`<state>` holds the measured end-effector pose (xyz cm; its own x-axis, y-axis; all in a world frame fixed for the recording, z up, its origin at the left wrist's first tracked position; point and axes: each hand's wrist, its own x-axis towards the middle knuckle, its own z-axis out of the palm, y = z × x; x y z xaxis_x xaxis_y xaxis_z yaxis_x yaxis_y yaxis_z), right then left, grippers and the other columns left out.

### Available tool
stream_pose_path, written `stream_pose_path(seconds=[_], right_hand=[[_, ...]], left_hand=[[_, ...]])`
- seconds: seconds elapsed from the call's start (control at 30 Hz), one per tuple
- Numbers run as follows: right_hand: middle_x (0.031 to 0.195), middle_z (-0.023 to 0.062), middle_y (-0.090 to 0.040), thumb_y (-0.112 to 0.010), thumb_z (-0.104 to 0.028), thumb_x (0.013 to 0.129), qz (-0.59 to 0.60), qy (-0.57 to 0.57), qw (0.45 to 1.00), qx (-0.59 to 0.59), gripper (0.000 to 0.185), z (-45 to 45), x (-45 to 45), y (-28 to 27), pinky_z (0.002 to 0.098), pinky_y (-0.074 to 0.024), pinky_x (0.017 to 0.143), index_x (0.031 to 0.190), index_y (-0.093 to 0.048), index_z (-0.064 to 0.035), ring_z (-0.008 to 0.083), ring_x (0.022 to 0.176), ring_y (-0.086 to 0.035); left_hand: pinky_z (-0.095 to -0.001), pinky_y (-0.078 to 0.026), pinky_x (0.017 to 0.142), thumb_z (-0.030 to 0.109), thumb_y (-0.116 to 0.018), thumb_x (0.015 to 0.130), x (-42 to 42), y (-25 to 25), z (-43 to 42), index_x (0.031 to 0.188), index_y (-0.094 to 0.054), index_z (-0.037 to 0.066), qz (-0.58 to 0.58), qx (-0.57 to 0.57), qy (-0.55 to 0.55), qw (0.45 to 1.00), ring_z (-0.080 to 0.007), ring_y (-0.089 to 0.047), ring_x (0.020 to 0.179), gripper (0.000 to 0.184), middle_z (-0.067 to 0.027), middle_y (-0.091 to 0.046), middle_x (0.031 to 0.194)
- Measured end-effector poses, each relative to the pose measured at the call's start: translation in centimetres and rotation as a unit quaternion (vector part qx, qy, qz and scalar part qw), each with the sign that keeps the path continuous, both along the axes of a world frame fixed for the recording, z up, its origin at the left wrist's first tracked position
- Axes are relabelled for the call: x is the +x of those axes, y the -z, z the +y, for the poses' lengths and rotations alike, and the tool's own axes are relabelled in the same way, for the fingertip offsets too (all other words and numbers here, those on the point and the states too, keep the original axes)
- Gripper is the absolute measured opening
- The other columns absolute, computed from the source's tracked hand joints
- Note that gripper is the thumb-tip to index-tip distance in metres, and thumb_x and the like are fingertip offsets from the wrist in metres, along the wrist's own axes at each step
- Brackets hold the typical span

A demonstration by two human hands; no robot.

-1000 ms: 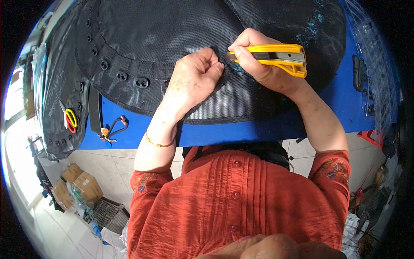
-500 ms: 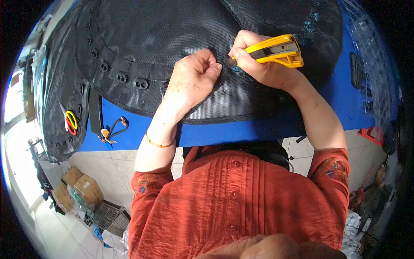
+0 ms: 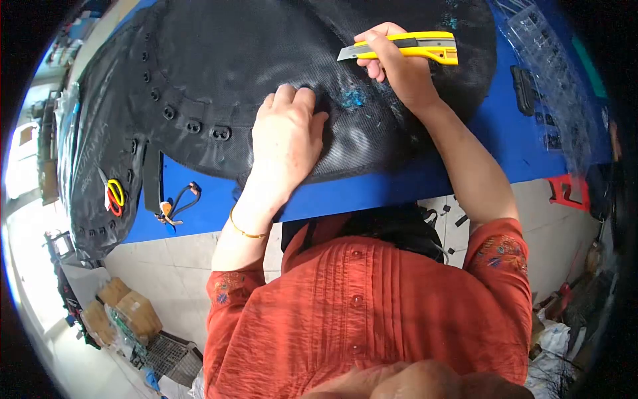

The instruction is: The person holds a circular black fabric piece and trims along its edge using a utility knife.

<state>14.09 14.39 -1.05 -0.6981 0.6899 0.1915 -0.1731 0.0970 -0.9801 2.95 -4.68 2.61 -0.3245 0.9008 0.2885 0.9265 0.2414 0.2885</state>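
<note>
In the head view, my right hand (image 3: pixel 403 72) grips a yellow box cutter (image 3: pixel 430 41). Its bare blade points left, above a large sheet of black mesh fabric (image 3: pixel 232 66). My left hand (image 3: pixel 287 133) is curled over that fabric near its front edge, knuckles bent and fingertips hidden from me. Just right of the left hand lies a patch of loose blue thread bits (image 3: pixel 353 98) on the black cloth. Black two-hole fittings (image 3: pixel 221 133) line the curved strip left of this hand.
Yellow-and-red scissors (image 3: pixel 115 197) lie on black material at the left. A looped dark cord (image 3: pixel 181 201) rests on the blue table (image 3: pixel 332 193). Clear plastic packs (image 3: pixel 541 53) and a black tool (image 3: pixel 522 90) are at the right. Cardboard boxes (image 3: pixel 136 311) stand below on the floor.
My right hand with the box cutter has moved up, and the blade now points left. My left hand has gone from a pinch to curled on the fabric, slightly lower. Blue threads are more exposed.
</note>
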Motion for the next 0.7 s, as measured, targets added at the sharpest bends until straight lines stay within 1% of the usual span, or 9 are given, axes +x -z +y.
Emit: stream_pose_path(seconds=[0.13, 0.2, 0.3, 0.33, 0.4, 0.47, 0.5, 0.6, 0.7], right_hand=[[0.075, 0.0015, -0.065, -0.058, -0.028, 0.1, 0.021, 0.011, 0.999, -0.022, 0.023, 0.5, -0.1, 0.1, 0.0175, -0.0456, 0.053, 0.098, -0.067, -0.0078, 0.003, 0.059, -0.057], [0.076, 0.0026, -0.066, -0.059, -0.028, 0.1, 0.029, 0.029, 0.999, -0.026, 0.022, 0.6, -0.1, 0.1, 0.0184, -0.0454, 0.052, 0.097, -0.067, -0.0072, 0.0028, 0.058, -0.056], [0.076, 0.0039, -0.067, -0.059, -0.027, 0.1, 0.04, 0.016, 0.997, -0.058, 0.023, 1.1, -0.2, 0.4, 0.0185, -0.0452, 0.051, 0.099, -0.067, -0.0059, 0.0032, 0.057, -0.056], [0.076, 0.0043, -0.067, -0.06, -0.027, 0.1, 0.047, 0.016, 0.996, -0.068, 0.023, 1.2, -0.3, 0.5, 0.0184, -0.0452, 0.051, 0.1, -0.067, -0.0054, 0.0034, 0.057, -0.056], [0.076, 0.0051, -0.067, -0.06, -0.028, 0.101, 0.051, 0.014, 0.996, -0.078, 0.025, 1.5, -0.4, 0.8, 0.0184, -0.0456, 0.051, 0.101, -0.067, -0.0046, 0.0038, 0.057, -0.056], [0.076, 0.0054, -0.067, -0.06, -0.029, 0.1, 0.046, 0.018, 0.995, -0.082, 0.025, 1.6, -0.4, 1.0, 0.0183, -0.046, 0.051, 0.102, -0.068, -0.0049, 0.0039, 0.057, -0.056], [0.077, 0.0053, -0.067, -0.061, -0.029, 0.1, 0.046, 0.017, 0.995, -0.083, 0.025, 1.6, -0.3, 1.0, 0.0183, -0.046, 0.051, 0.102, -0.068, -0.0049, 0.0039, 0.057, -0.056], [0.077, 0.005, -0.067, -0.061, -0.03, 0.1, 0.042, 0.018, 0.996, -0.082, 0.026, 1.4, -0.2, 0.8, 0.0186, -0.0458, 0.052, 0.102, -0.068, -0.0053, 0.0041, 0.058, -0.057], [0.077, 0.0052, -0.067, -0.064, -0.034, 0.097, 0.031, 0.028, 0.996, -0.081, 0.029, 1.3, -0.2, 0.7, 0.0198, -0.0451, 0.052, 0.102, -0.068, -0.0059, 0.0049, 0.059, -0.056]], left_hand=[[-0.039, -0.051, 0.074, 0.008, -0.075, 0.083, 1.3, -3.1, -1.7, 0.089, -0.061, 0.001, 0.036, 0.026, 0.03, 0.999, -0.0347, -0.064, 0.089, 0.017, -0.0154, -0.063, 0.094], [-0.0381, -0.051, 0.073, 0.007, -0.072, 0.086, 1.9, -4.6, -2.9, 0.091, -0.061, 0.002, -0.124, 0.089, 0.099, 0.983, -0.0358, -0.063, 0.082, 0.013, -0.0149, -0.064, 0.092], [-0.0343, -0.049, 0.068, -0.002, -0.068, 0.085, 3.7, -8.1, -5.1, 0.088, -0.062, -0.003, -0.261, 0.207, 0.193, 0.923, -0.0282, -0.062, 0.074, 0.007, -0.0143, -0.065, 0.086], [-0.0347, -0.048, 0.064, -0.003, -0.068, 0.081, 4.5, -8.8, -5.9, 0.085, -0.062, -0.003, -0.329, 0.265, 0.208, 0.882, -0.0243, -0.06, 0.069, 0.007, -0.0133, -0.065, 0.083], [-0.0363, -0.045, 0.051, 0.003, -0.074, 0.082, 3.9, -10.2, -7.0, 0.093, -0.06, -0.001, -0.345, 0.285, 0.369, 0.815, -0.0241, -0.054, 0.056, 0.018, -0.0159, -0.062, 0.081], [-0.0333, -0.038, 0.038, 0.007, -0.072, 0.088, 6.5, -12.5, -8.6, 0.093, -0.054, 0.005, -0.468, 0.277, 0.329, 0.772, -0.0237, -0.052, 0.054, 0.019, -0.0171, -0.052, 0.074], [-0.0333, -0.038, 0.038, 0.007, -0.072, 0.088, 7.5, -12.7, -9.1, 0.093, -0.054, 0.005, -0.464, 0.279, 0.327, 0.774, -0.0237, -0.052, 0.054, 0.019, -0.0171, -0.052, 0.074], [-0.0344, -0.035, 0.037, 0.015, -0.068, 0.093, 9.7, -13.1, -10.3, 0.09, -0.053, 0.01, -0.571, 0.342, 0.251, 0.703, -0.021, -0.05, 0.043, 0.016, -0.0126, -0.055, 0.055], [-0.0336, -0.035, 0.036, 0.02, -0.063, 0.091, 10.5, -15.0, -10.9, 0.084, -0.051, 0.008, -0.576, 0.293, 0.211, 0.734, -0.0206, -0.048, 0.04, 0.019, -0.0128, -0.054, 0.055]])
